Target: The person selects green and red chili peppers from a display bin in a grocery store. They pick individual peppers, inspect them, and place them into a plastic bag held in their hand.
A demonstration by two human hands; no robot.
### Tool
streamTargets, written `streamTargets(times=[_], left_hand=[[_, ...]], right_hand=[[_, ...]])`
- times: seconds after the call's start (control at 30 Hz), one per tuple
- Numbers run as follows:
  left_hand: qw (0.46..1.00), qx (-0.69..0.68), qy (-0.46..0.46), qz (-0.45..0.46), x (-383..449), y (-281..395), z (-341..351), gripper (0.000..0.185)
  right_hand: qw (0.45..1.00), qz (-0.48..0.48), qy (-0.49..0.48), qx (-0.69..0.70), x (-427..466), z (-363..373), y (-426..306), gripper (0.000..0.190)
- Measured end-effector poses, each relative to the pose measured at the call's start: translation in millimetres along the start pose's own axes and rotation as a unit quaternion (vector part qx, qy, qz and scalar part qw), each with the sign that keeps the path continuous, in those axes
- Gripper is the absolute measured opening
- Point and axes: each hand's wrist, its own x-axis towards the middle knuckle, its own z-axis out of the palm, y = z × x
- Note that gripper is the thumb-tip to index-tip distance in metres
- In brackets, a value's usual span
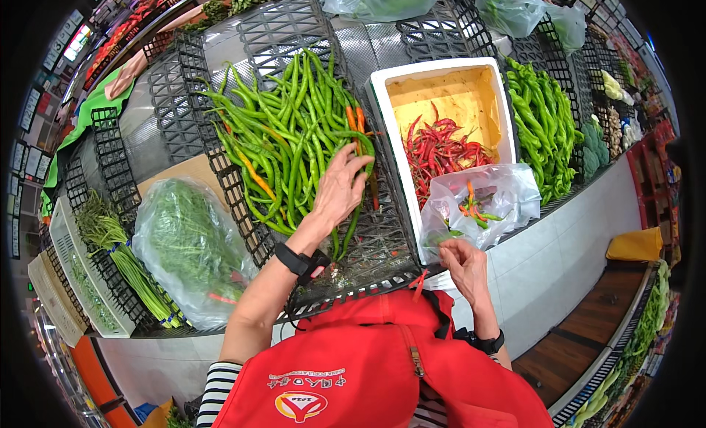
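Note:
My left hand [343, 191], with a black band at the wrist, reaches over a heap of long green chili peppers [287, 130]. Its fingertips touch the peppers at the heap's right side, by a few orange ones [354, 118]; whether they grip one is hidden. At the lower right, my right hand [466, 265] pinches the edge of a clear plastic bag [496, 199]. Several green and orange chili peppers [475, 207] lie inside the bag. The bag rests over the front of a white foam box [380, 97] that holds small red chili peppers [441, 146].
Left of the heap lie a plastic-wrapped bundle of leafy greens [187, 246] and tied green stalks [129, 273]. Twisted green peppers [540, 124] and broccoli [594, 146] stand right of the box. Black plastic crate walls [234, 193] divide the display. Filled plastic bags [386, 0] sit farther back.

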Motion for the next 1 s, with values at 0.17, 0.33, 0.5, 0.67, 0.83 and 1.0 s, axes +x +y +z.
streamTargets(times=[0.17,0.33,0.5,0.67,0.83,1.0], left_hand=[[0.945,0.271,0.180,-0.045,25.4,-14.1,-59.7,0.024],[0.892,0.372,0.098,-0.238,36.6,-63.3,-100.6,0.067],[0.943,0.142,0.153,-0.258,37.6,-81.5,-108.6,0.051],[0.952,-0.139,0.148,-0.230,26.7,-69.3,-133.6,0.040],[0.935,0.288,0.050,-0.201,19.2,-88.2,-157.7,0.041],[0.926,0.332,0.163,-0.072,45.8,-69.5,-132.7,0.026]], right_hand=[[1.000,0.012,0.008,0.015,-3.3,-1.3,7.0,0.016],[1.000,0.006,0.003,0.023,-2.5,6.3,9.2,0.015],[1.000,0.010,-0.020,-0.004,-1.4,6.8,1.9,0.015],[1.000,0.021,-0.007,-0.011,-3.0,4.5,11.8,0.015],[1.000,0.023,-0.010,0.010,-1.9,11.0,11.7,0.015],[0.999,0.041,-0.029,0.002,-1.2,11.5,4.1,0.014]])
